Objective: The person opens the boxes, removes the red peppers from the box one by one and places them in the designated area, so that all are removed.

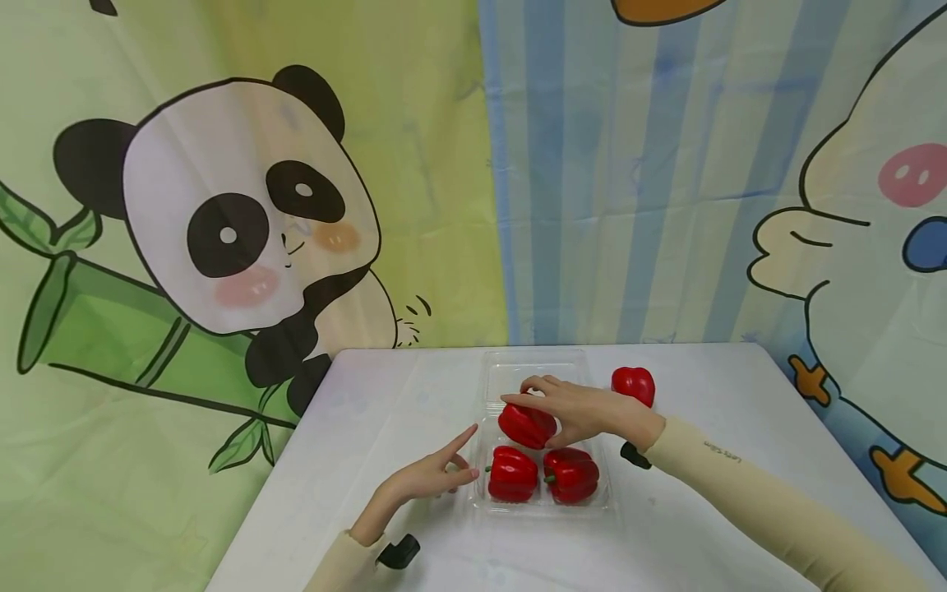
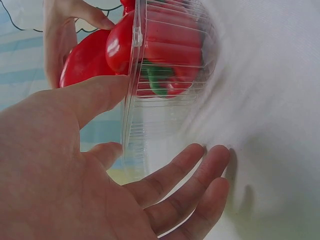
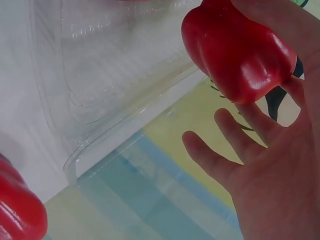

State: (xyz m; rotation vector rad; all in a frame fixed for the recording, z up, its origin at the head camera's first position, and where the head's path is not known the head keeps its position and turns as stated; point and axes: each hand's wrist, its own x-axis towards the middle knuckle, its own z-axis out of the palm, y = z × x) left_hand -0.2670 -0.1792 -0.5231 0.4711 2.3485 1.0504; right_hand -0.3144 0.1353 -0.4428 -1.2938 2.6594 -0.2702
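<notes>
A clear plastic clamshell box (image 1: 602,493) stands on the table with its lid (image 1: 536,374) folded back. Two red bell peppers sit in its front half, one at the left (image 1: 513,475) and one at the right (image 1: 571,477), both with green stems. My right hand (image 1: 584,409) pinches another red bell pepper (image 3: 240,50) between thumb and index finger over the back left of the box. The other fingers spread away from it. At the box's left wall, my left hand (image 1: 422,477) has its fingers loosely extended, with the thumb right at the rim (image 2: 131,107).
A loose red bell pepper (image 1: 633,386) lies on the white table (image 1: 703,493) at the back right, partly behind my right wrist. Cartoon-printed curtains (image 1: 592,164) hang behind the table. A black strap piece (image 1: 398,552) shows at my left wrist.
</notes>
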